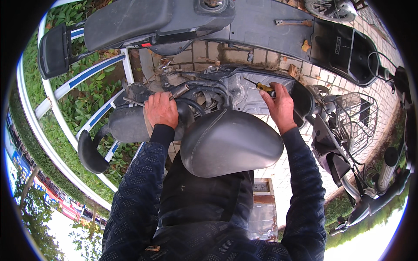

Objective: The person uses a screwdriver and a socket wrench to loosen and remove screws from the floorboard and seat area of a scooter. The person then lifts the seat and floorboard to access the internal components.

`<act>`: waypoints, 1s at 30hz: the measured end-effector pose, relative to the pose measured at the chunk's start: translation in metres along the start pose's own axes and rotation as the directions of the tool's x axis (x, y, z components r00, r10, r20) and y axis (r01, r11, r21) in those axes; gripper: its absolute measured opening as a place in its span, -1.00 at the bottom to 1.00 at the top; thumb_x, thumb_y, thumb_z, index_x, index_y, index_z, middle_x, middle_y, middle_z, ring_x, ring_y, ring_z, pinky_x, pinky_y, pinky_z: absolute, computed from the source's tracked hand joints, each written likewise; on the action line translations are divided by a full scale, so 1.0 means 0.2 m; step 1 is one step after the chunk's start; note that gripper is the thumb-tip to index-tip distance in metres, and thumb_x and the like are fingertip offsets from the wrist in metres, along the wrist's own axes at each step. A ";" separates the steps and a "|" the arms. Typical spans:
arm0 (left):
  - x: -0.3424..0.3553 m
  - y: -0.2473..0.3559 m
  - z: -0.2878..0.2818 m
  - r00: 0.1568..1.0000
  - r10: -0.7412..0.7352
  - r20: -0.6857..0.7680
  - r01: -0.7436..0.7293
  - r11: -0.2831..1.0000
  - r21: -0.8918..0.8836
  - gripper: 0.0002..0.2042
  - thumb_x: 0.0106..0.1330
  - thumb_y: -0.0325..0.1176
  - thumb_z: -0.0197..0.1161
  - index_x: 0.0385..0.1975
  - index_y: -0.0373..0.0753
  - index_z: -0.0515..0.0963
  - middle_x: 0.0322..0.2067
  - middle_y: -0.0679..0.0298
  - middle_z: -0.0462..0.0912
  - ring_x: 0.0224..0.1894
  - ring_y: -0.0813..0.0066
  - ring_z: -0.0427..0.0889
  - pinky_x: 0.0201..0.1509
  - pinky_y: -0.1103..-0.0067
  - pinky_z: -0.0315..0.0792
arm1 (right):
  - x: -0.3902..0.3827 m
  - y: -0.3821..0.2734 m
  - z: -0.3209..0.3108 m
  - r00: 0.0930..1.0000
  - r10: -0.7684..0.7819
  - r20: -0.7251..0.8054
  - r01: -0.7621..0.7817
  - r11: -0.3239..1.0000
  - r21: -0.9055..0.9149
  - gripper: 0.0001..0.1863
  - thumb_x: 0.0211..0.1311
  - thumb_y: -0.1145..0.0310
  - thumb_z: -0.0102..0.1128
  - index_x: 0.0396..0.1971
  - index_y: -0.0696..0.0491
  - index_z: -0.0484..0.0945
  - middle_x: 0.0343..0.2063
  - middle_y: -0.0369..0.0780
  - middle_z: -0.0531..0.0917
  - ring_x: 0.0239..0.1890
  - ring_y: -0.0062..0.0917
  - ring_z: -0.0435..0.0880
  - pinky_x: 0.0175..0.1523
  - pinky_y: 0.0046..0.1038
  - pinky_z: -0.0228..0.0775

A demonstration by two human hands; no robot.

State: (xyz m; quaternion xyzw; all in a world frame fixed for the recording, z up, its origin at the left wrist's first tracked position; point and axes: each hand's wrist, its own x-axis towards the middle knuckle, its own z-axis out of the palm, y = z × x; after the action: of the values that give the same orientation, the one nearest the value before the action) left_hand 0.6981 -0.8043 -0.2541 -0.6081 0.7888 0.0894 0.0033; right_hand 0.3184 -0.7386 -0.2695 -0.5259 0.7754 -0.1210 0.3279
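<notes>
Screwdriver (264,88) pinched in right hand (281,106); left hand (161,109) curled round metal tool (180,91).

No wording could be read. A small pale mark (338,45) stood on the black scooter panel (323,41), beyond and right of the right hand (282,108)'s fingers; blurred lettering covered red and blue signboards (69,210), well left of the left hand (162,111)'s fingers.

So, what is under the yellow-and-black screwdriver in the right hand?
Below the screwdriver, a ribbed grey footboard can be seen. The right hand hides whatever lies directly beneath it.
</notes>
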 end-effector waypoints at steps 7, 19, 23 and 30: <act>0.00 0.00 -0.01 1.000 0.016 -0.009 -0.016 1.000 -0.003 -0.86 0.26 -0.33 0.29 -0.21 -0.11 0.63 -0.19 0.29 0.67 -0.08 0.18 0.59 0.04 0.29 0.39 | 0.02 0.03 -0.05 0.940 -0.315 0.135 0.337 0.918 -0.208 -0.66 0.46 0.14 0.25 -0.02 0.11 0.58 -0.14 0.01 0.72 -0.28 -0.04 0.75 -0.20 -0.10 0.61; 0.00 0.00 0.00 1.000 0.010 -0.013 -0.010 1.000 -0.005 -0.88 0.28 -0.34 0.27 -0.22 -0.11 0.62 -0.21 0.28 0.66 -0.10 0.17 0.58 0.01 0.29 0.39 | 0.01 0.04 -0.02 0.927 -0.366 0.079 0.373 0.892 -0.253 -0.75 0.40 0.24 0.27 -0.06 0.05 0.59 -0.21 -0.08 0.70 -0.23 -0.10 0.75 -0.16 -0.14 0.62; 0.00 0.00 0.00 1.000 0.015 -0.011 -0.015 1.000 0.008 -0.88 0.28 -0.34 0.27 -0.23 -0.11 0.63 -0.21 0.28 0.66 -0.10 0.17 0.58 0.01 0.29 0.39 | -0.02 0.03 0.00 0.955 -0.294 0.049 0.297 0.948 -0.117 -0.79 0.38 0.26 0.27 -0.11 0.04 0.61 -0.24 -0.10 0.69 -0.26 -0.12 0.74 -0.20 -0.16 0.61; 0.00 0.00 0.00 1.000 0.015 -0.014 -0.015 1.000 0.004 -0.87 0.27 -0.33 0.28 -0.22 -0.11 0.63 -0.21 0.28 0.66 -0.10 0.18 0.58 0.02 0.29 0.39 | -0.03 0.07 0.03 0.983 -0.153 0.100 0.177 0.929 -0.325 -0.80 0.31 0.38 0.26 -0.09 -0.07 0.68 -0.30 -0.22 0.63 -0.20 -0.25 0.72 -0.18 -0.25 0.61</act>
State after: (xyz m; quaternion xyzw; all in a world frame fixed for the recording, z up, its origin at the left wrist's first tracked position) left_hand 0.6983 -0.8047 -0.2543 -0.6027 0.7936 0.0834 -0.0017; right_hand 0.3131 -0.7267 -0.2798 -0.6410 0.7251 0.0037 0.2515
